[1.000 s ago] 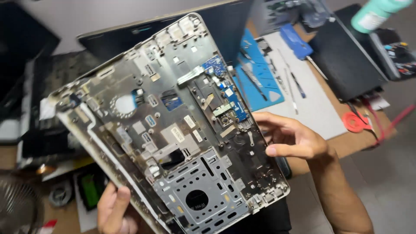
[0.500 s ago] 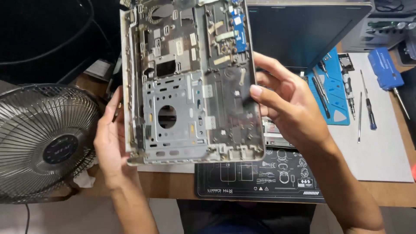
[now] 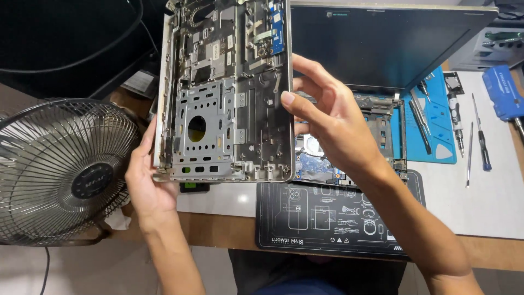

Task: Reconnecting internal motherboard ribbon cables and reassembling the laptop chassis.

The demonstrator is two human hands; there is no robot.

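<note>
Hands on both long edges carry the work in the head view, the only view there is. The left hand (image 3: 143, 183) cups the lower left edge of the laptop palmrest frame (image 3: 226, 93), fingers wrapped round behind the rim and the thumb lying along the side. The right hand (image 3: 327, 117) meets the frame's right edge with its fingers half spread, fingertips pressing on the rim and the palm clear of it; it steadies more than it grips. The frame is held up in the air, near upright, inner side facing the camera, with its silver metal plate and small blue circuit board in plain sight, above the bench (image 3: 218, 229) and to the left of the opened laptop base (image 3: 376, 136).

To do this well, I judge the grip should keep to the rim only, away from the blue board and any loose ribbon ends near the top. Support from both sides matters, since a thin frame like this probably flexes if held by one corner.

The fan (image 3: 60, 169) stands close by the left wrist, so that elbow needs room. Screwdrivers (image 3: 480, 142) lie on the white mat at the right, well apart from the frame, and the dark repair mat (image 3: 338, 218) sits under the right forearm.
</note>
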